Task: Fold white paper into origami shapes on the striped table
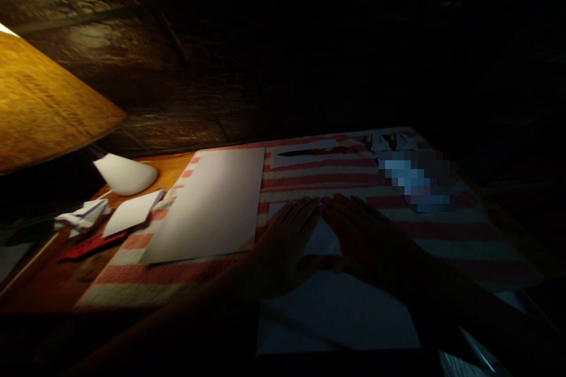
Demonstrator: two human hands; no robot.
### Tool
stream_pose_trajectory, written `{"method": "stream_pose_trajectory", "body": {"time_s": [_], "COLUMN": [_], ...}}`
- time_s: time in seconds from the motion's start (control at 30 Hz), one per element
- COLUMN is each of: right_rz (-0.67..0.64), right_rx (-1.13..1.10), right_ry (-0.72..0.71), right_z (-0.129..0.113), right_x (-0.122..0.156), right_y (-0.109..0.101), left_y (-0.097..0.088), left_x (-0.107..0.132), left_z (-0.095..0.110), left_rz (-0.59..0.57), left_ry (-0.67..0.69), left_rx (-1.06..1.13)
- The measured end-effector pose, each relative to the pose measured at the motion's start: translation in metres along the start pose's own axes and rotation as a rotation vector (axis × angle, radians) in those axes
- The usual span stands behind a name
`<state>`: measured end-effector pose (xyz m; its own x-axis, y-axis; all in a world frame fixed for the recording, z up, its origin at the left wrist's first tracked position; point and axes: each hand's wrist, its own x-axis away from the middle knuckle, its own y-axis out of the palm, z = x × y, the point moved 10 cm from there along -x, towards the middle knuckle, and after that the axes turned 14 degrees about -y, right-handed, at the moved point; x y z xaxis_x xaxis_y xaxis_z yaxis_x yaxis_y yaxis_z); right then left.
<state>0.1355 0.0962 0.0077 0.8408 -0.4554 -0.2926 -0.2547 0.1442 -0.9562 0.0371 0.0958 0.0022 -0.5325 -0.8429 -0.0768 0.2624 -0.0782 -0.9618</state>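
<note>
A sheet of white paper lies in front of me at the near edge of the striped towel, its far part beneath both hands. My left hand rests flat on its left side, fingers stretched forward. Opposite it, my right hand lies flat on the right side, fingertips close to those of the left. Between the hands a pale triangle of the paper shows, and the sheet looks folded there. Deep shadow hides the thumbs and the exact fold lines.
Larger white paper lies left on the striped towel. A dark-bladed knife rests behind. At left are a lampshade, white lamp base, folded paper and red-handled object. A pixelated object lies right.
</note>
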Motion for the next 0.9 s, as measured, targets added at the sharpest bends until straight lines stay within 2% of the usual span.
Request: {"method": "stream_pose_trajectory", "body": {"time_s": [0.23,0.37,0.53,0.9], "right_rz": [-0.031,-0.072,-0.044,-0.063], "right_rx": [0.043,0.048,0.069,0.084], "right_ry": [0.017,0.04,0.035,0.038], "right_z": [0.006,0.01,0.013,0.016], "right_x": [0.011,0.017,0.026,0.033], "right_y": [0.002,-0.004,-0.013,-0.007], "left_y": [0.002,0.003,0.004,0.001], "left_x": [-0.001,-0.001,-0.001,0.008], "left_z": [-0.001,-0.002,-0.004,-0.022], "left_rz": [-0.013,-0.036,-0.049,-0.06], "left_ry": [-0.005,-0.021,-0.029,-0.062], "left_rx": [-0.006,-0.018,-0.05,-0.086]}}
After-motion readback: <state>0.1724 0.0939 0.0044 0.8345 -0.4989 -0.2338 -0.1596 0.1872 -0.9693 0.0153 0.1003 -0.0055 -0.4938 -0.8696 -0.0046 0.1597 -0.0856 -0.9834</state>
